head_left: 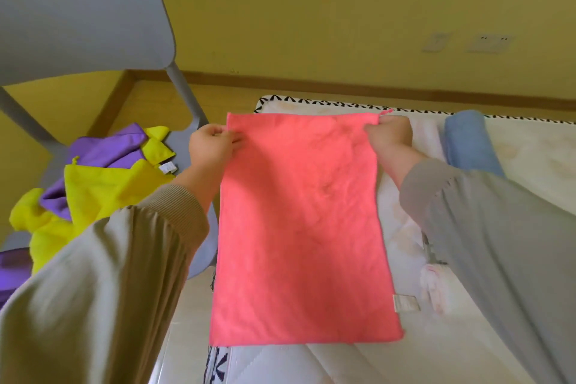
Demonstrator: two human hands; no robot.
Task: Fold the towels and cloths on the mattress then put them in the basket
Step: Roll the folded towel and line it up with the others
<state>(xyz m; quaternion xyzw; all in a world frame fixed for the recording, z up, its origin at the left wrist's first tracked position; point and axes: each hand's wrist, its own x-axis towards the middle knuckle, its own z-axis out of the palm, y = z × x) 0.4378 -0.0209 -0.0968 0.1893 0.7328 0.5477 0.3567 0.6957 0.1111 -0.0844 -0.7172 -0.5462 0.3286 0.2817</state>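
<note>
Head view, so everything is seen from above. The pink towel (299, 227) is pinched at its two far corners, one by the left hand (213, 142) and the other by the right hand (388, 131), with the fingers curled onto the hem. It's stretched out over the mattress (530, 165), and the near edge looks to be laid on the surface.

For a tidy fold, the far edge should probably be kept taut and level. It can then be brought to the near edge so the corners get matched before anything is let go. The little label (405, 302) on the near right side could be tucked inside. Creases are best smoothed once the half is laid down.

Stuff that can't be made out:
- **Basket:** it isn't in frame at all, so the drop-off spot is unknown.
- **Far edge:** whether it's lifted or lying flat can't be told.
- **Blue towel:** a blue towel (467, 140), rolled or folded, sits near the right hand and is partly hidden by the sleeve.
- **Other cloths:** yellow and purple cloths (103, 184) are heaped on the grey chair (78, 9) and cut off at the left, so no count can be given.
</note>
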